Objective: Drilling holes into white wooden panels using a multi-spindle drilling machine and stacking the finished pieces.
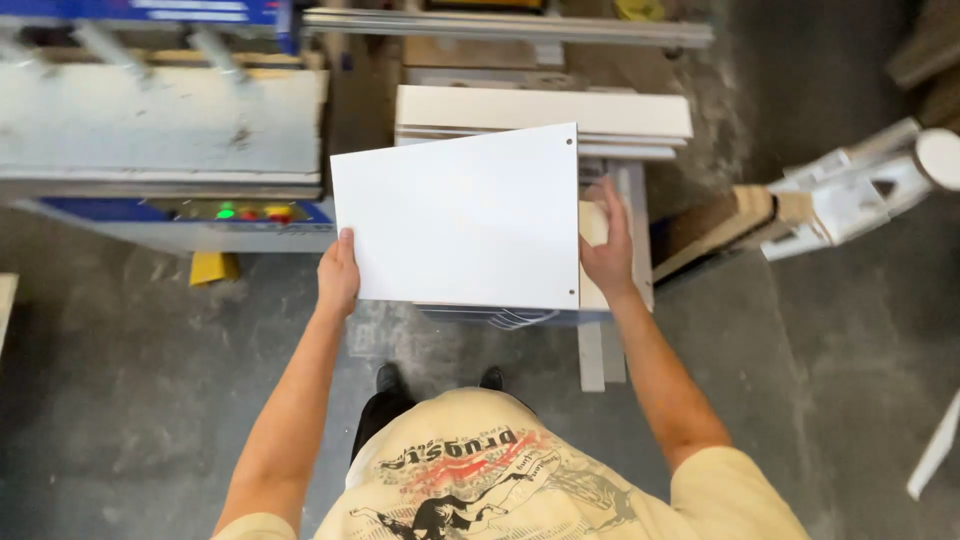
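Observation:
I hold a white rectangular panel [465,220] flat in front of me, with small drilled holes near its right edge. My left hand [338,275] grips the panel's left edge near the lower corner. My right hand [607,245] grips its right edge, fingers reaching up along the side. Under the panel lies a stack of similar white panels [500,317], only their front edges showing. A second stack of white boards [545,112] sits just beyond the held panel.
A blue and grey machine [160,140] with lit green and red buttons [250,212] stands at the left. A metal rail [500,27] crosses the top. White furniture parts [860,190] lean at the right. The concrete floor [120,370] lies below.

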